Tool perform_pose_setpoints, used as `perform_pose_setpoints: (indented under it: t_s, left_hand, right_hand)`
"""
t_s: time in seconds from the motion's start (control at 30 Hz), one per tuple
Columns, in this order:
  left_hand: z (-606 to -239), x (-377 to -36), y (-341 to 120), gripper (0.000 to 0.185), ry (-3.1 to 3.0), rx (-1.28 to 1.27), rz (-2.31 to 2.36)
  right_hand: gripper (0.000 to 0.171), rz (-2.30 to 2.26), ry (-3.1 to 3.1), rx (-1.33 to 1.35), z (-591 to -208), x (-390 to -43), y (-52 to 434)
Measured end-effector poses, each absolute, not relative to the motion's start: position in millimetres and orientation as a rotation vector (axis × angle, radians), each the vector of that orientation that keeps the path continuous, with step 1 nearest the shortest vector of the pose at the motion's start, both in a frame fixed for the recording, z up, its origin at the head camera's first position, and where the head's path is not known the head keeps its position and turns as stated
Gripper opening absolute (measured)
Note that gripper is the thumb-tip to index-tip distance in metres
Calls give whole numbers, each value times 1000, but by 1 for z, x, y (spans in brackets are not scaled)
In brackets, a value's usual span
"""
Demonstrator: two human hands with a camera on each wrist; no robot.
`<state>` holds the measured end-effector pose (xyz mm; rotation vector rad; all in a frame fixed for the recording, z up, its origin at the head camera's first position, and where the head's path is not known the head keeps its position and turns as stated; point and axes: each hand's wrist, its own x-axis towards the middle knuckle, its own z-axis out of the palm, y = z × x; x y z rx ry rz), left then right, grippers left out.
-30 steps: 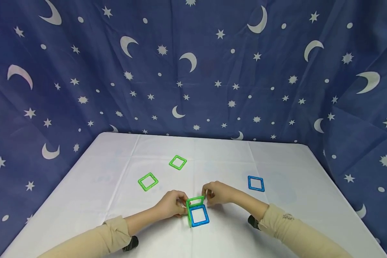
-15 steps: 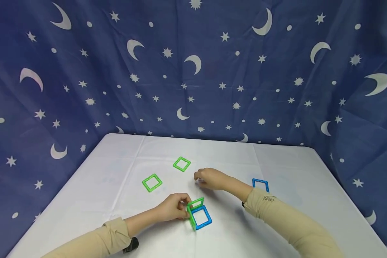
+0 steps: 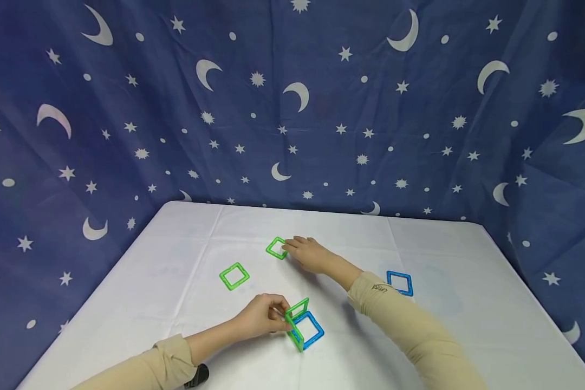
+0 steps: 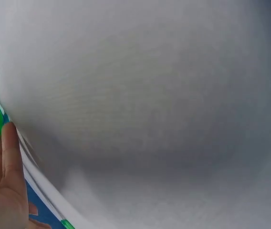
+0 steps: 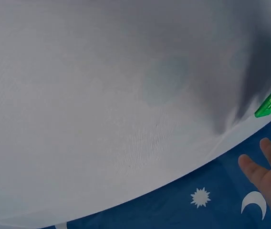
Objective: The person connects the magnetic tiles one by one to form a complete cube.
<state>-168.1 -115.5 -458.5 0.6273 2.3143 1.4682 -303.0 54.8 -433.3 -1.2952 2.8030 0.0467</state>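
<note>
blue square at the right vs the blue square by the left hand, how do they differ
The right square lies apart from the other squares, while the near square has two green squares standing along its edges. The near square is turned more diagonally in the head view; the right square sits straighter. Both are blue, open-centred and look flat on the table.

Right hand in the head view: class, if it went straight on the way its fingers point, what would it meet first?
The right hand would most likely meet the farthest green square. Its fingertips overlap that square's right side, though touching or just above is unclear.
</note>
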Motion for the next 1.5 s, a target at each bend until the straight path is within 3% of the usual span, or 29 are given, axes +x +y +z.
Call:
perform_pose_setpoints:
  t_s: [0.27,0.77,0.97,1.07,1.27,1.5]
  left_hand:
    - [-460,-167,-113,16,2376,651,1435]
    - [-460,-168,-117,23,2581,634,1348]
    - [-459,-169,-120,25,2601,614,1348]
    - [-459,-169,-120,26,2607,596,1356]
    - [-457,-172,-118,30,2603,545,1404]
    - [-457,-177,-118,32,2614,489,1443]
  right_hand:
    - [57,105,2728,-1134,-438,-307,47]
    - [25,243,2806,-1402,-445,-296,55]
    - [12,199,2797,-1373,-440,-298,59]
    - [23,111,2773,-1350,-437,-302,59]
    - [61,-59,2659,-1214,-435,-309,60]
    - [57,-9,2661,-1263,-439,-312,62]
